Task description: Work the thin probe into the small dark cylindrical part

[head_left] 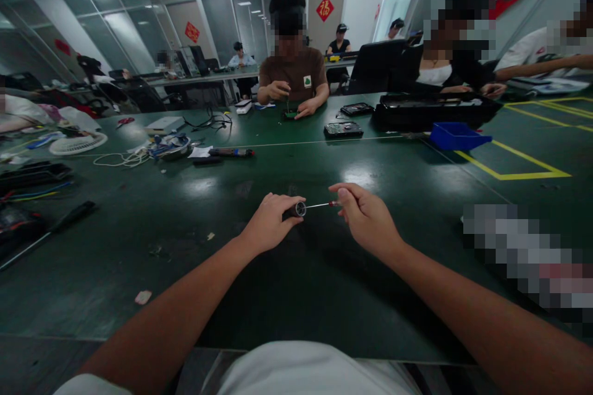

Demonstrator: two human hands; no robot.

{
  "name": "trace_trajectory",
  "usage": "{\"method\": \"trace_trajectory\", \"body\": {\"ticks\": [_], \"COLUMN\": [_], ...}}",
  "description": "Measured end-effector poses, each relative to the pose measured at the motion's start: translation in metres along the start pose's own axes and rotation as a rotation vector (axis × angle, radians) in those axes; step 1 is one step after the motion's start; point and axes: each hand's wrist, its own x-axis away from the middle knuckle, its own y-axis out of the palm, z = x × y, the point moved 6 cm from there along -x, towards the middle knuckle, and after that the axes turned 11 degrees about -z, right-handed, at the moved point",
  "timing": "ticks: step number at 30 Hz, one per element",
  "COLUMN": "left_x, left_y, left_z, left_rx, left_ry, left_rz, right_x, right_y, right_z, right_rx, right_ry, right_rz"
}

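Observation:
My left hand (pixel 273 222) is closed around a small dark cylindrical part (pixel 300 209) with a round, light-rimmed open end turned to the right. In my right hand (pixel 364 213) is a thin screwdriver (pixel 319 205) with a red handle, mostly hidden by the fingers. Its metal shaft points left, and the tip meets the rim of the cylindrical part; whether it goes inside I cannot tell. Both hands are held over the middle of the green table (pixel 296 296).
Across the table a person in a brown shirt (pixel 291 74) works on a small green board. Cables and a pen-like tool (pixel 231 152) lie left of centre. A blue bin (pixel 456 136) and a long black casing (pixel 430 112) stand right. A long-shafted screwdriver (pixel 69 216) lies far left.

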Motion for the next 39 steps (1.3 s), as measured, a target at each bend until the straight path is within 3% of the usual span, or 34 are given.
{"method": "trace_trajectory", "body": {"ticks": [6, 14, 20, 28, 39], "left_x": [-0.001, 0.0, -0.002, -0.002, -0.001], "left_y": [0.0, -0.004, -0.007, -0.006, -0.003], "left_z": [-0.004, -0.001, -0.003, -0.005, -0.003], "left_rx": [0.018, 0.009, 0.019, -0.008, -0.011], "left_ry": [-0.018, -0.067, -0.014, -0.029, -0.062], "left_rz": [0.025, 0.045, 0.052, 0.039, 0.032], "right_x": [0.001, -0.001, -0.014, -0.016, -0.01], "right_y": [0.003, 0.004, 0.012, 0.005, 0.001], "right_z": [0.004, 0.006, 0.034, 0.032, 0.013], "right_rx": [-0.083, -0.304, -0.769, -0.629, -0.376], "right_ry": [-0.01, -0.032, 0.206, 0.098, -0.039], "right_rz": [-0.039, 0.062, -0.007, 0.078, 0.046]}}
